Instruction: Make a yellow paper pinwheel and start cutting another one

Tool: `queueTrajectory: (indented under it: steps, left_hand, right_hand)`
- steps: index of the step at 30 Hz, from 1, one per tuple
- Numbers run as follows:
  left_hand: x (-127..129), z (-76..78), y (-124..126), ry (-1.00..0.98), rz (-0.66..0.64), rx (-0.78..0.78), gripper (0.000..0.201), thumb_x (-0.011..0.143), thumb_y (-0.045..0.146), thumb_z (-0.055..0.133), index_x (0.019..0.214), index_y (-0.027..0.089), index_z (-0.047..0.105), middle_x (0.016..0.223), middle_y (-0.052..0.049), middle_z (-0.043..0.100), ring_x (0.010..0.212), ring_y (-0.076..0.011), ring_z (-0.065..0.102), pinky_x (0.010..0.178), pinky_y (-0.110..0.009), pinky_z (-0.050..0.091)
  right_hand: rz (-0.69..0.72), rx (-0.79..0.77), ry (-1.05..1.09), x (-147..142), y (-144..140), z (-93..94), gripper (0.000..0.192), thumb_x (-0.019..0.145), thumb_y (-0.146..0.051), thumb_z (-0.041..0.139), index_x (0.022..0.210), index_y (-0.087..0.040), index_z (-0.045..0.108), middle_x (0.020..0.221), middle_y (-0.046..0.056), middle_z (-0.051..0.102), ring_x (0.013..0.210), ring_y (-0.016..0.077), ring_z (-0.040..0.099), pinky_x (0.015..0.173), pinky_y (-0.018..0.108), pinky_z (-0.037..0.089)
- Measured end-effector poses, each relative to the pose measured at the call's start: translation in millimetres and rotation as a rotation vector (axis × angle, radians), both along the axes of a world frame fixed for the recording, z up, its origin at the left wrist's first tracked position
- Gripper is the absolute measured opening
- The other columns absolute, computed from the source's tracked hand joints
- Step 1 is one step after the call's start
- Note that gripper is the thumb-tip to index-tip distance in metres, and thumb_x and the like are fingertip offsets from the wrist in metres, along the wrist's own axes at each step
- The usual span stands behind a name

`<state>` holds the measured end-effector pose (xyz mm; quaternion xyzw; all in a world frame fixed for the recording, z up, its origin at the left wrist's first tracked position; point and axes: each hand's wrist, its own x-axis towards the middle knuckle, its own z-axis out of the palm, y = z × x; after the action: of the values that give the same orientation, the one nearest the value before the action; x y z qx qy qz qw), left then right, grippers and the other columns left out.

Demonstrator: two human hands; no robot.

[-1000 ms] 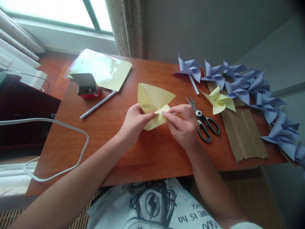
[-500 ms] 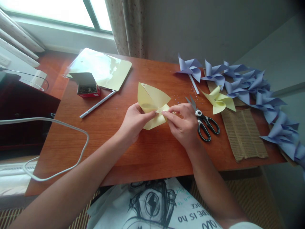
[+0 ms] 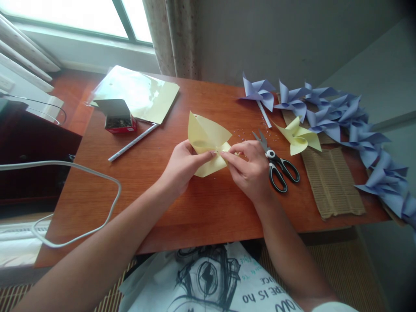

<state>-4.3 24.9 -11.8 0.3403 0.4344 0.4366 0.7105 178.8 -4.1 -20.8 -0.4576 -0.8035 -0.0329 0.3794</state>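
A yellow paper pinwheel (image 3: pixel 208 130), partly folded, is held above the middle of the table between both hands. My left hand (image 3: pixel 183 162) grips it from the left, its thumb pressing near the centre and the other fingers underneath. At the same centre, my right hand (image 3: pixel 248 167) pinches the paper with thumb and fingertips; whether a small pin is between them I cannot make out. One flap with a small hole stands up at the top. Just right of my right hand lie black-handled scissors (image 3: pixel 276 167), blades slightly apart.
On the right are a finished yellow pinwheel (image 3: pixel 298 136), several purple pinwheels (image 3: pixel 325 115) and a corrugated cardboard piece (image 3: pixel 334 184). At the left lie a small open red box (image 3: pixel 121 125), a rolled paper stick (image 3: pixel 133 142), yellow sheets in plastic (image 3: pixel 139 93) and a white cable (image 3: pixel 118 195).
Almost nothing differs. Both hands keep their place on the yellow pinwheel, with only a slight shift of the fingertips and paper at its centre.
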Motion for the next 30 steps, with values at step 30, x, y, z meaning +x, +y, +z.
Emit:
queueTrajectory:
  steps: [30]
  left_hand:
    - [3.3, -11.8, -5.6, 0.397, -0.128, 0.295, 0.019, 0.072, 0.021, 0.075, 0.09, 0.017, 0.074, 0.087, -0.005, 0.076, 0.081, -0.0239, 0.068, 0.07, -0.03, 0.053]
  right_hand:
    - [-0.149, -0.275, 0.538, -1.7, -5.0, 5.7, 0.029, 0.098, -0.025, 0.057, 0.126, -0.028, 0.065, 0.081, 0.0, 0.067, 0.069, 0.0167, 0.062, 0.067, 0.033, 0.055]
